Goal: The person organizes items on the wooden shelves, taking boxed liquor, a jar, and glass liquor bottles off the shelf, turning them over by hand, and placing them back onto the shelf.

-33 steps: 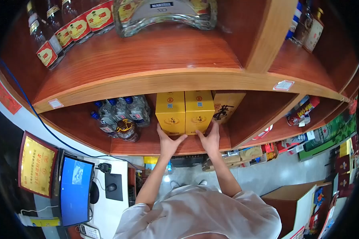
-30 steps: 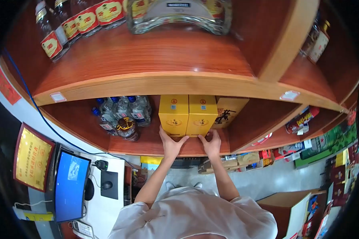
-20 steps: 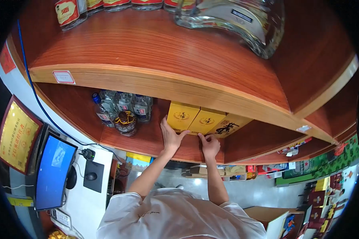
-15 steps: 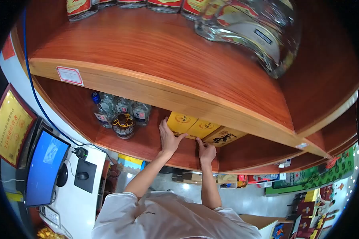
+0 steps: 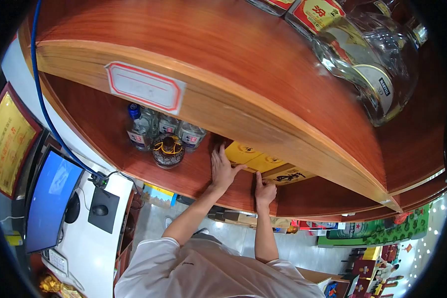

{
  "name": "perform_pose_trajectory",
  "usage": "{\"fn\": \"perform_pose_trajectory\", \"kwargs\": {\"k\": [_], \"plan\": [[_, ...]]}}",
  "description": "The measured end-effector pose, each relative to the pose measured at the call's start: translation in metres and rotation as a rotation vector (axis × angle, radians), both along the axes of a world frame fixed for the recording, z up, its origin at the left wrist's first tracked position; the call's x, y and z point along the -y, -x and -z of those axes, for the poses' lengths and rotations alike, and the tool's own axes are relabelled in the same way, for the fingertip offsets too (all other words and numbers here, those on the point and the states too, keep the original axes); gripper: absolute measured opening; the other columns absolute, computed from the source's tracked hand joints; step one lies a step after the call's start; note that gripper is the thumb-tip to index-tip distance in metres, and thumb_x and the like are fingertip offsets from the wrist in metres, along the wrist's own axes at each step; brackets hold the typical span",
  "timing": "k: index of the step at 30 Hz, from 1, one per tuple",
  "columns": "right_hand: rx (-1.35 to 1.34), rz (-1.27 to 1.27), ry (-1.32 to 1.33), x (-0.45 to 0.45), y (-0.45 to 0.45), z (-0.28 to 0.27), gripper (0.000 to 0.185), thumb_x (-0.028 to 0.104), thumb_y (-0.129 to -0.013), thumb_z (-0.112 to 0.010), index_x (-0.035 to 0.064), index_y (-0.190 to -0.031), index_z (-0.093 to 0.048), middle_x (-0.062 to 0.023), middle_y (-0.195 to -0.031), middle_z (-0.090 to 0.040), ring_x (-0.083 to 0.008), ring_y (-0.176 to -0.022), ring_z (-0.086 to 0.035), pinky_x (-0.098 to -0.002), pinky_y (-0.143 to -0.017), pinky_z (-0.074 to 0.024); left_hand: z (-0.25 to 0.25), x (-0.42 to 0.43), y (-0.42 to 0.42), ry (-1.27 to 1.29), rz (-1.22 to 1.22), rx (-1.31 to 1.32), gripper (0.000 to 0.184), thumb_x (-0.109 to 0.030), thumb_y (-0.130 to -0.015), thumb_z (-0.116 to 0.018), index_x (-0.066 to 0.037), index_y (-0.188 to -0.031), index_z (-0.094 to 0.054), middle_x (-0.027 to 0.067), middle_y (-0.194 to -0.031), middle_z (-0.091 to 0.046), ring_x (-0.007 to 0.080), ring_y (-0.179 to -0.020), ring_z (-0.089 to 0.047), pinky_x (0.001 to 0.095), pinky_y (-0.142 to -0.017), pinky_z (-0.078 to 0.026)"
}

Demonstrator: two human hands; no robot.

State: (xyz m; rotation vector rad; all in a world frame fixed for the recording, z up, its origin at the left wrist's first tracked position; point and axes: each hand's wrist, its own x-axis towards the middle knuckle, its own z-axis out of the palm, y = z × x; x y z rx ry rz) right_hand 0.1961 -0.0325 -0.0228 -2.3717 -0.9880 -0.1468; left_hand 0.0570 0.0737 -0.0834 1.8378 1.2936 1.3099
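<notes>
Two yellow boxes [image 5: 248, 155] stand side by side in the lower shelf compartment, partly hidden by the shelf board above. My left hand [image 5: 224, 169] lies with spread fingers along the left side and front of the left box, not wrapped round it. My right hand [image 5: 265, 191] touches the front of the boxes with its extended forefinger, the other fingers curled in with nothing visible in them. A tan box with black characters [image 5: 289, 176] stands right of the yellow ones. Left of my hands are clear bottles with blue caps [image 5: 140, 130] and a round dark bottle [image 5: 168, 150].
The upper shelf board [image 5: 198, 107] carries a blank label and a large glass bottle [image 5: 377, 84]. At the left are a blue cable [image 5: 47, 111], a monitor [image 5: 54, 198] and a white desk [image 5: 92, 243]. Green cartons [image 5: 377, 228] stand at the right.
The view has turned and moved closer to the shelf, so its board covers more of the yellow boxes. My right hand's fingers have curled in, leaving the forefinger extended. My left hand stays by the left box.
</notes>
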Motion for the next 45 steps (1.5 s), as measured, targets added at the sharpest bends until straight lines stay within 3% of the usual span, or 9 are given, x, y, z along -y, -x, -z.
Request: {"fn": "perform_pose_trajectory", "kwargs": {"k": [8, 14, 20, 24, 28, 34, 38, 41, 45], "plan": [[-0.092, -0.099, -0.075, 0.019, 0.002, 0.012, 0.036, 0.045, -0.089, -0.075, 0.0087, -0.082, -0.075, -0.0167, -0.080, -0.073, -0.0399, -0.077, -0.071, -0.0448, -0.070, -0.0548, -0.041, 0.005, 0.013, -0.050, -0.062, 0.064, 0.114, -0.044, -0.065, -0.092, 0.002, -0.148, -0.027, 0.0340, -0.140, -0.039, 0.0496, -0.127, -0.041, 0.0577, -0.107, -0.035], [-1.041, -0.235, -0.453, 0.091, 0.019, 0.000, 0.032, 0.029, -0.096, -0.073, 0.0016, -0.081, -0.070, -0.0031, -0.067, -0.066, -0.0110, -0.057, -0.061, -0.0303, -0.056, -0.0499, -0.055, 0.013, 0.017, 0.006, -0.028, 0.061, 0.120, -0.041, -0.064, -0.095, 0.005, -0.149, -0.022, 0.0336, -0.138, -0.039, 0.0501, -0.130, -0.038, 0.0552, -0.109, -0.034], [-1.170, -0.330, -0.267, 0.207, 0.040, 0.015, 0.021, 0.025, -0.097, -0.071, 0.0034, -0.094, -0.072, -0.0020, -0.075, -0.067, -0.0087, -0.052, -0.057, -0.0255, -0.048, -0.0455, -0.065, 0.018, 0.040, -0.104, 0.094, 0.112, 0.115, -0.028, -0.064, -0.096, 0.006, -0.151, -0.027, 0.0281, -0.148, -0.040, 0.0424, -0.141, -0.034, 0.0514, -0.117, -0.028], [-1.277, -0.294, -0.075, 0.290, 0.032, 0.042, 0.023, 0.027, -0.097, -0.070, 0.0056, -0.104, -0.073, -0.0021, -0.084, -0.070, -0.0086, -0.056, -0.058, -0.0253, -0.050, -0.0479, -0.086, 0.116, 0.028, -0.190, -0.154, 0.150, 0.048, -0.021, -0.087, -0.080, -0.003, -0.127, -0.059, 0.0180, -0.123, -0.060, 0.0341, -0.120, -0.053, 0.0442, -0.105, -0.042], [-1.308, -0.319, -0.055, 0.385, 0.015, 0.072, 0.028, 0.031, -0.093, -0.069, 0.0062, -0.106, -0.073, -0.0026, -0.088, -0.070, -0.0110, -0.061, -0.062, -0.0272, -0.054, -0.0515, -0.083, 0.256, -0.053, 0.082, 0.487, 0.376, 0.011, -0.011, -0.098, -0.067, 0.000, -0.095, -0.067, 0.0011, -0.089, -0.069, 0.0102, -0.085, -0.062, 0.0259, -0.080, -0.050], [-1.340, -0.148, -0.210, 0.537, -0.032, 0.081, 0.031, 0.028, -0.094, -0.069, 0.0044, -0.113, -0.071, -0.0029, -0.090, -0.069, -0.0111, -0.067, -0.063, -0.0278, -0.062, -0.0545, -0.030, 0.388, -0.156, 0.271, 0.949, -0.027, 0.006, -0.003, -0.086, -0.068, 0.000, -0.091, -0.068, 0.0024, -0.075, -0.067, 0.0093, -0.073, -0.065, 0.0269, -0.066, -0.051], [-1.407, 0.167, -0.321, 0.632, -0.063, 0.100, 0.028, 0.021, -0.092, -0.068, 0.0039, -0.113, -0.071, -0.0044, -0.090, -0.069, -0.0118, -0.068, -0.065, -0.0283, -0.062, -0.0553, 0.125, 0.394, -0.154, 0.244, 1.091, -0.379, 0.018, -0.016, -0.084, -0.067, 0.001, -0.078, -0.069, 0.0106, -0.070, -0.068, 0.0202, -0.067, -0.068, 0.0357, -0.063, -0.051], [-1.402, 0.272, -0.378, 0.668, -0.084, 0.112, 0.026, 0.017, -0.090, -0.066, 0.0036, -0.112, -0.072, -0.0051, -0.090, -0.070, -0.0124, -0.069, -0.066, -0.0283, -0.061, -0.0557, 0.259, 0.374, -0.074, 0.754, 0.971, -1.342, 0.021, -0.026, -0.083, -0.064, -0.007, -0.079, -0.073, 0.0133, -0.076, -0.071, 0.0261, -0.072, -0.069, 0.0443, -0.066, -0.052], [-1.396, 0.393, -0.510, 0.696, -0.115, 0.125, 0.025, 0.016, -0.091, -0.066, 0.0025, -0.111, -0.071, -0.0049, -0.090, -0.070, -0.0129, -0.068, -0.066, -0.0277, -0.060, -0.0555, 0.262, 0.400, -0.042, 0.924, 0.876, -1.561, 0.024, -0.030, -0.084, -0.064, -0.007, -0.082, -0.073, 0.0127, -0.080, -0.072, 0.0255, -0.074, -0.070, 0.0444, -0.068, -0.054]]}}
